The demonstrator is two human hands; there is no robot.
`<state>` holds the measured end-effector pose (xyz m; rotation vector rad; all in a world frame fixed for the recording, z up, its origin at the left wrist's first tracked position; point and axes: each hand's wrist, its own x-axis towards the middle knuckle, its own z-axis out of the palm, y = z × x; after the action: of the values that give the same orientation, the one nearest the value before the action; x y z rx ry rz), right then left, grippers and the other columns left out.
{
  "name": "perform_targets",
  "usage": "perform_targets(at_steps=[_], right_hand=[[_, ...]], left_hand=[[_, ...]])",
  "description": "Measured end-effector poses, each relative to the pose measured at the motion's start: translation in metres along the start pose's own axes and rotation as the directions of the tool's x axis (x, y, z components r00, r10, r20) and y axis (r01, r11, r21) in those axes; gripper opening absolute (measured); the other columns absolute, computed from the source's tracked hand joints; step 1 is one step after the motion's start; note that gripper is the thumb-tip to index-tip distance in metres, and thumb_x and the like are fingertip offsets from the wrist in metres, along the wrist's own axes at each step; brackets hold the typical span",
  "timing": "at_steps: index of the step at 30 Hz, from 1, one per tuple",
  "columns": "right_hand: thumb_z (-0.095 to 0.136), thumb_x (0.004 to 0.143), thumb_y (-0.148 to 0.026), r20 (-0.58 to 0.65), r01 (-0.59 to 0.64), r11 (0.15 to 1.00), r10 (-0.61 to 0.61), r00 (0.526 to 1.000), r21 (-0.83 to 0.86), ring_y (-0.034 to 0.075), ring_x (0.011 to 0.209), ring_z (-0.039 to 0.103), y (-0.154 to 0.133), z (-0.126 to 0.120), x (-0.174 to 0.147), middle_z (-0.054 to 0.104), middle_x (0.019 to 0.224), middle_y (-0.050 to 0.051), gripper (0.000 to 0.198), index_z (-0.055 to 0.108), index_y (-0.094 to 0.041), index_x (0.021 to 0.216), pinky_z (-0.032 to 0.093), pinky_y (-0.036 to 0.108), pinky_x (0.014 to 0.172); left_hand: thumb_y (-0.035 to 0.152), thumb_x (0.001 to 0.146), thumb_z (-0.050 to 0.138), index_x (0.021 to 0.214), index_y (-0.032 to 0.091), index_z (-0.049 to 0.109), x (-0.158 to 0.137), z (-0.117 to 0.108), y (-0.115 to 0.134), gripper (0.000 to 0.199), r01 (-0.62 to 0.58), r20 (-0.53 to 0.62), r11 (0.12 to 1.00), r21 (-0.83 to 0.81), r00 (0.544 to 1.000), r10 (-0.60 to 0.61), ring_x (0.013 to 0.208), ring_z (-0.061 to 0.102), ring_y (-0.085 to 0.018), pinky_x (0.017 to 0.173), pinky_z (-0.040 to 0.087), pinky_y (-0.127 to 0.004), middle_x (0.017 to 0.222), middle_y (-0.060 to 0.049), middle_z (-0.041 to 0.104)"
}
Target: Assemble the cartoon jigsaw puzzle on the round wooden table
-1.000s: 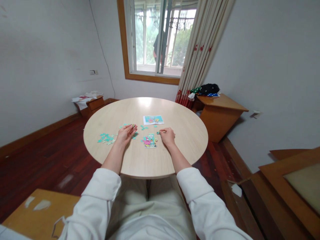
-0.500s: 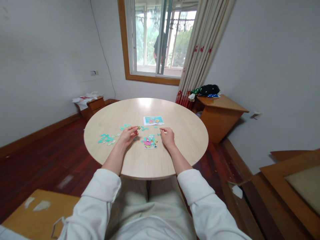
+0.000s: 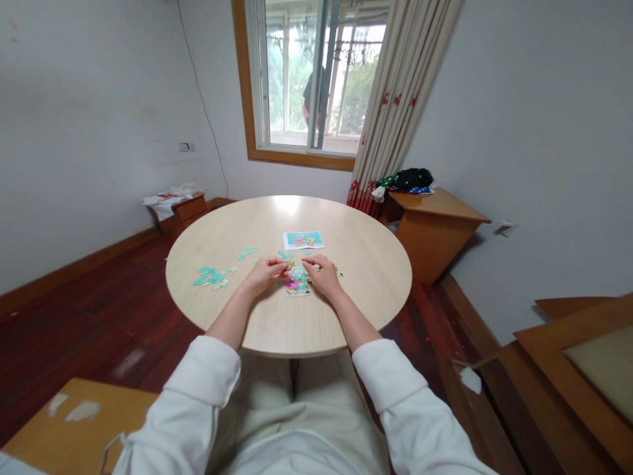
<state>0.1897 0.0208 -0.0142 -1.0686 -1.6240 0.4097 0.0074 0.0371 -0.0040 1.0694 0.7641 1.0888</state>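
Observation:
A partly joined jigsaw puzzle (image 3: 297,285) with pink and teal pictures lies on the round table in front of me. My left hand (image 3: 268,273) is pinched on a small puzzle piece (image 3: 291,263) just above the puzzle's upper left edge. Close by on the other side, my right hand (image 3: 324,272) hovers over the upper right edge, thumb and finger together. Whatever is between those fingers is too small to make out. Beyond both hands lies a printed picture sheet (image 3: 303,240) with cartoon figures on a teal ground.
Loose teal puzzle pieces (image 3: 211,277) are heaped at the left of the round table (image 3: 237,221), with a smaller group (image 3: 246,253) behind. A few pieces lie between the sheet and my hands. A wooden desk (image 3: 440,224) with cloths stands at the right. A person (image 3: 315,99) is outside the window.
My left hand has moved right with the puzzle piece, to the puzzle's upper edge. My right hand has moved left, so the fingertips of both hands are now close together.

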Motion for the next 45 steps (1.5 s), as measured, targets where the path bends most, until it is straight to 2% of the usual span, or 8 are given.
perform_targets(at_steps=[7, 11, 15, 19, 27, 34, 40, 45], right_hand=[[0.061, 0.074, -0.035, 0.091, 0.011, 0.999, -0.014, 0.996, 0.041, 0.016, 0.077, 0.056, -0.008, 0.001, -0.002, 0.067, 0.077, 0.003, 0.015, 0.07, -0.022, 0.075, 0.042, 0.03, 0.075], [0.059, 0.074, -0.035, 0.087, -0.001, 0.999, -0.004, 0.996, 0.055, 0.015, 0.072, 0.055, -0.008, 0.003, -0.002, 0.066, 0.072, 0.002, 0.017, 0.068, -0.021, 0.068, 0.041, 0.028, 0.071], [0.057, 0.073, -0.033, 0.081, -0.059, 0.995, 0.053, 0.995, 0.078, 0.014, 0.07, 0.055, -0.002, 0.003, 0.001, 0.065, 0.071, 0.002, 0.018, 0.064, -0.019, 0.065, 0.039, 0.025, 0.063], [0.052, 0.074, -0.03, 0.015, -0.147, 0.987, 0.146, 0.989, 0.063, 0.013, 0.064, 0.052, 0.009, -0.006, 0.004, 0.06, 0.065, 0.0, 0.018, 0.059, -0.018, 0.062, 0.038, 0.025, 0.06], [0.05, 0.073, -0.024, 0.112, -0.174, 0.945, 0.212, 0.971, -0.276, 0.012, 0.063, 0.046, 0.02, -0.023, -0.001, 0.055, 0.064, -0.001, 0.018, 0.054, -0.018, 0.056, 0.035, 0.024, 0.063], [0.054, 0.075, -0.027, 0.145, -0.217, 0.915, 0.279, 0.949, -0.341, 0.013, 0.067, 0.048, 0.021, -0.026, -0.001, 0.057, 0.069, 0.0, 0.018, 0.059, -0.018, 0.061, 0.035, 0.025, 0.066], [0.052, 0.079, -0.024, 0.206, -0.144, 0.869, 0.268, 0.941, -0.473, 0.015, 0.078, 0.048, 0.018, -0.029, -0.002, 0.057, 0.079, 0.003, 0.019, 0.058, -0.018, 0.062, 0.033, 0.028, 0.074], [0.049, 0.081, -0.024, 0.253, -0.123, 0.853, 0.283, 0.925, -0.507, 0.015, 0.081, 0.047, 0.015, -0.03, -0.002, 0.055, 0.082, 0.004, 0.02, 0.056, -0.016, 0.063, 0.032, 0.029, 0.076]], left_hand=[[0.02, 0.054, 0.081, 0.064, 0.008, 0.064, -0.004, 0.005, 0.0, 0.022, 0.021, 0.078, 1.0, 0.01, 0.997, -0.021, 0.056, 0.062, -0.015, 0.066, 0.053, -0.032, 0.058, -0.006, 0.064], [0.022, 0.052, 0.082, 0.065, 0.008, 0.064, -0.005, 0.007, -0.002, 0.026, 0.039, 0.112, 0.999, 0.02, 0.993, -0.041, 0.057, 0.063, -0.017, 0.062, 0.053, -0.032, 0.059, -0.007, 0.065], [0.021, 0.055, 0.081, 0.067, 0.008, 0.065, -0.004, 0.007, -0.004, 0.024, 0.034, 0.101, 0.999, 0.013, 0.994, -0.036, 0.057, 0.063, -0.016, 0.064, 0.054, -0.032, 0.06, -0.007, 0.065], [0.021, 0.06, 0.078, 0.072, 0.007, 0.065, -0.002, 0.004, -0.003, 0.022, 0.02, 0.066, 1.0, -0.004, 0.998, -0.02, 0.057, 0.064, -0.016, 0.066, 0.054, -0.034, 0.064, -0.009, 0.066], [0.022, 0.067, 0.073, 0.072, 0.008, 0.063, -0.003, 0.004, -0.001, 0.018, 0.029, 0.058, 1.0, -0.008, 0.998, -0.028, 0.058, 0.064, -0.016, 0.065, 0.054, -0.033, 0.067, -0.007, 0.064], [0.019, 0.069, 0.071, 0.072, 0.009, 0.062, -0.003, 0.005, -0.002, 0.013, 0.075, 0.035, 0.997, 0.0, 0.997, -0.075, 0.059, 0.064, -0.014, 0.068, 0.054, -0.03, 0.067, -0.009, 0.066], [0.018, 0.07, 0.069, 0.073, 0.01, 0.061, -0.001, 0.004, -0.002, 0.011, 0.085, 0.044, 0.996, -0.009, 0.995, -0.084, 0.06, 0.063, -0.014, 0.069, 0.054, -0.031, 0.066, -0.008, 0.065], [0.018, 0.072, 0.068, 0.075, 0.009, 0.06, -0.002, 0.003, -0.002, 0.013, 0.079, 0.067, 0.997, 0.005, 0.995, -0.079, 0.061, 0.063, -0.013, 0.069, 0.054, -0.031, 0.066, -0.007, 0.065]])
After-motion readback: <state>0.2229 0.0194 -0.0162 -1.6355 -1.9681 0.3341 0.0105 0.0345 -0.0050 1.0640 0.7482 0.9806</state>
